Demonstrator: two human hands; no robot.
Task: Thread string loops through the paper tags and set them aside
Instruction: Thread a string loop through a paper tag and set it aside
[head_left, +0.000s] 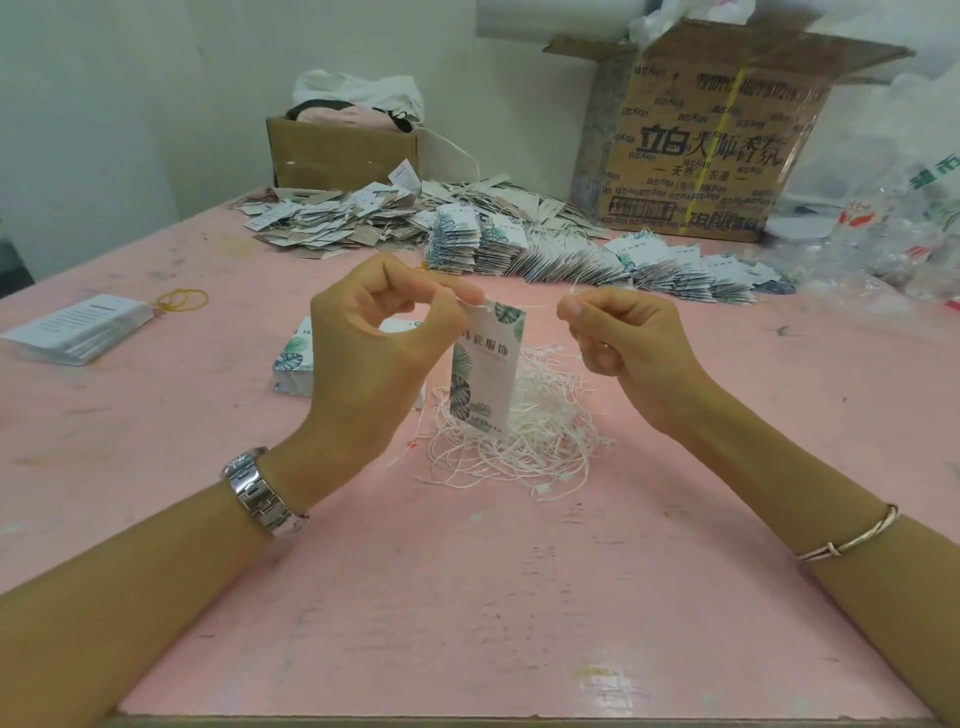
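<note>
Pink and scuffed, the table fills the view, and a loose pile of string loops lies at its middle, within easy reach of both hands. Just above that pile the left hand, a metal watch on its wrist, pinches the top corner of one paper tag between thumb and forefinger, its other fingers curled. The tag hangs upright with its printed face toward the person, probably so that the small hole near its top edge is in sight. A thin string runs from that hole to the right hand, which hovers up and to the right of the pile with fingers curled tight and thumb pressed on forefinger, gripping the string's end. I judge that it is drawing the loop through, with the threading under way and not finished. To the left of the pile, partly hidden behind the left hand, sits a stack of plain tags, seemingly the supply waiting for strings. Beyond the pile a long slanting row of finished tags lies overlapping, and farther back a loose heap of tags spreads before a small box and a big printed carton. Far left of the pile lie a white card stack and yellow rubber bands, likely for bundling.
</note>
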